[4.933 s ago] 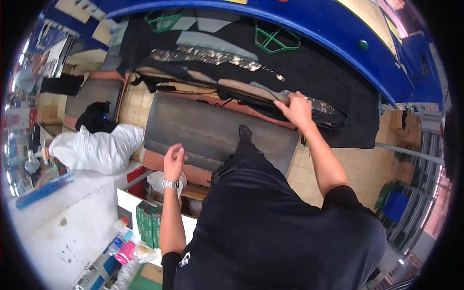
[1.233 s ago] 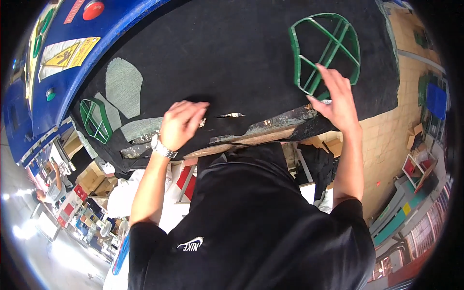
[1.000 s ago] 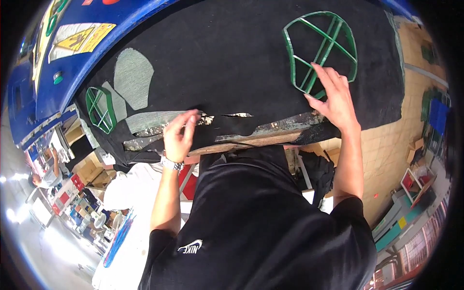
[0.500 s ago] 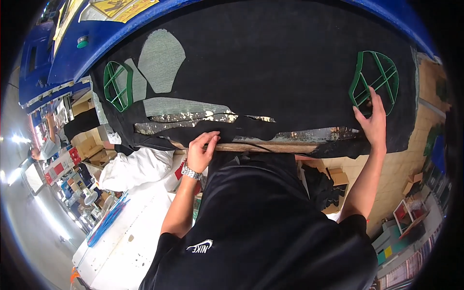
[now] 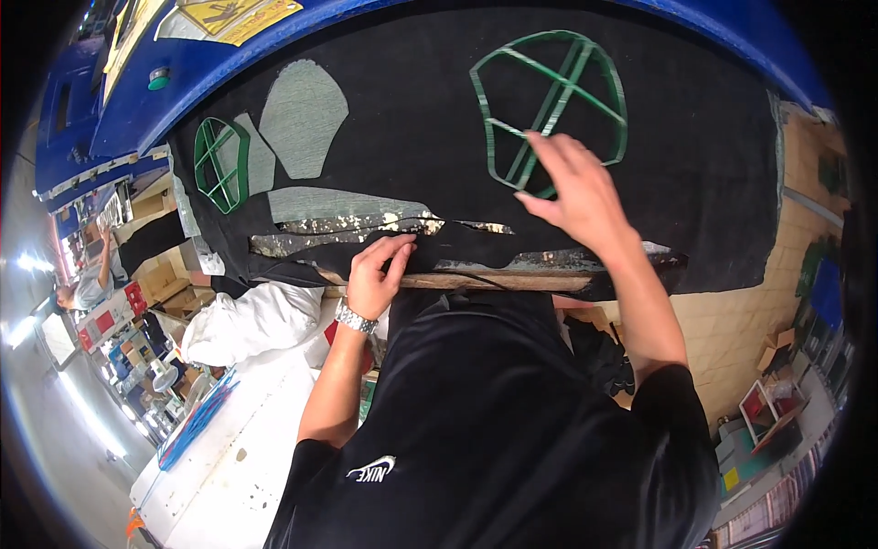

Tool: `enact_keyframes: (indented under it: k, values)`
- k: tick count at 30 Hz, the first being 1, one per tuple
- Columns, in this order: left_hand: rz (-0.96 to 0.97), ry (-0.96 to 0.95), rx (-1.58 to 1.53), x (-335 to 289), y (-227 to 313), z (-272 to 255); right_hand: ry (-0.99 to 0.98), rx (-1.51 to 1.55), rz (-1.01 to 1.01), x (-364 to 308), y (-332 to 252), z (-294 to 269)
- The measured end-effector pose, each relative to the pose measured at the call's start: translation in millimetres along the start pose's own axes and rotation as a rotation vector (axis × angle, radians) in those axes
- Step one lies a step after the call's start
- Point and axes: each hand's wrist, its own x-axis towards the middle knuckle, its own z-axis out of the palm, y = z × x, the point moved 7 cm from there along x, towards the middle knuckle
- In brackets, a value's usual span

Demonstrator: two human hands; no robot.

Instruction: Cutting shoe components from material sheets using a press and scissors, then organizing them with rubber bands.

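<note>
A black sheet of material (image 5: 412, 110) covers the work surface, with cut-out gaps that bare a grey-green board (image 5: 305, 119). My right hand (image 5: 581, 197) grips a green cutting die (image 5: 569, 84) by its near side, thumb at the rim and fingers at a brace. The die is an outline frame with crossing bars, over the right-middle part of the sheet. At the sheet's near edge, my left hand (image 5: 377, 274) has its fingers closed on the black material, a metal watch on the wrist. A smaller-looking green cutting die (image 5: 243, 169) stands at the far left beside a gap.
A blue machine frame (image 5: 347, 26) curves along the far side, with a yellow warning label (image 5: 229, 16) and a green button (image 5: 158, 79). A wooden edge (image 5: 512, 279) runs along the near side. White cloth (image 5: 247, 329) lies at lower left, by a white table (image 5: 238, 457).
My right hand has carried the green cutting die leftward and away from me, from the sheet's right end to right of its middle. My left hand stays almost in place.
</note>
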Motion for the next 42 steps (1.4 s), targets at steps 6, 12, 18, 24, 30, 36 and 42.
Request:
enact_keyframes:
  k: [6,12,18,24,30,36,42]
  values:
    - [-0.019,0.052,0.010,-13,-2,-5,-0.075,-0.020,0.035,19,-19,36]
    - [-0.012,0.032,-0.027,-10,-4,4,-0.030,-0.087,0.083,11,-24,60]
    - [0.243,0.053,0.085,27,25,10,0.009,-0.130,0.077,6,-31,49]
    - [0.325,0.230,0.362,64,39,25,0.238,-0.173,-0.020,-15,6,-19]
    - [0.260,0.277,0.418,84,35,46,0.111,-0.223,0.074,-26,72,-1]
    - [0.261,0.342,0.340,87,28,44,0.161,-0.215,0.119,-25,72,9]
    - [0.301,0.294,0.338,83,24,28,0.158,-0.180,0.090,-17,67,12]
